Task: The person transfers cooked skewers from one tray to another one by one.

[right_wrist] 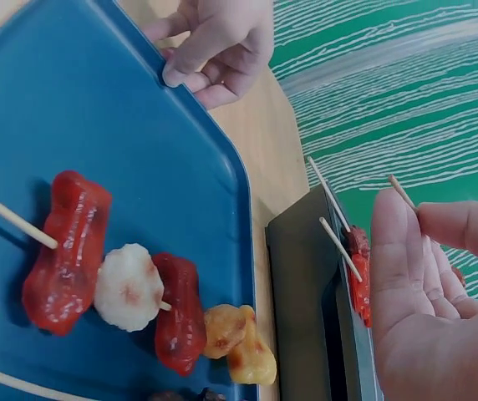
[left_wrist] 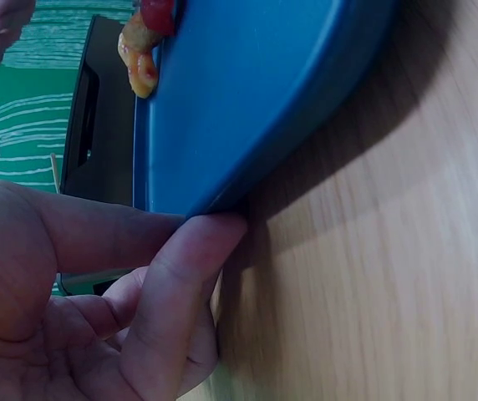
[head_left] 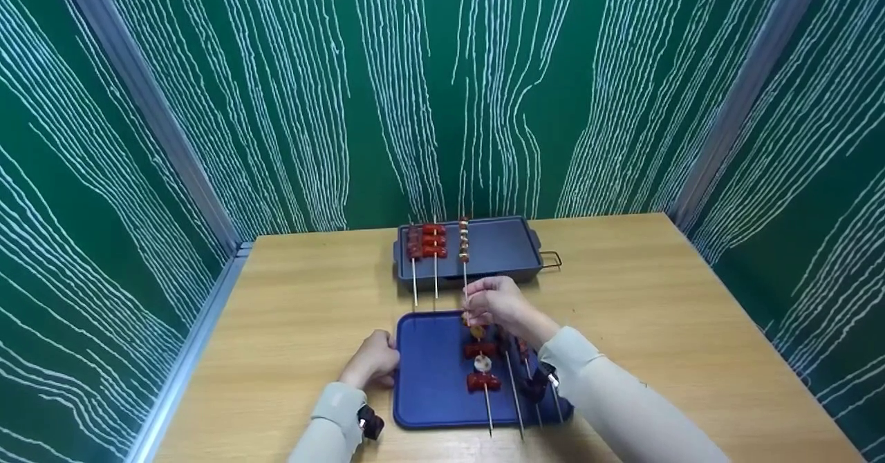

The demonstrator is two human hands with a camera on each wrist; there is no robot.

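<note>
The right hand (head_left: 499, 304) pinches the stick of a small-piece skewer (head_left: 464, 242) between thumb and fingers; its meat end is over the right half of the grey grill pan (head_left: 501, 245). In the right wrist view the stick's end (right_wrist: 402, 192) pokes out between the fingertips of the right hand (right_wrist: 439, 276). The left hand (head_left: 375, 359) grips the left rim of the blue tray (head_left: 429, 394), thumb and finger on its edge in the left wrist view. A skewer of red sausages (head_left: 482, 382), a white round piece (head_left: 482, 363) and yellow pieces lies on the tray.
Two skewers, one dark red (head_left: 414, 242) and one bright red (head_left: 435, 240), lie at the pan's left, sticks overhanging its front. Further skewers lie on the tray's right side, partly under the right forearm. A wire handle (head_left: 552, 260) juts from the pan's right.
</note>
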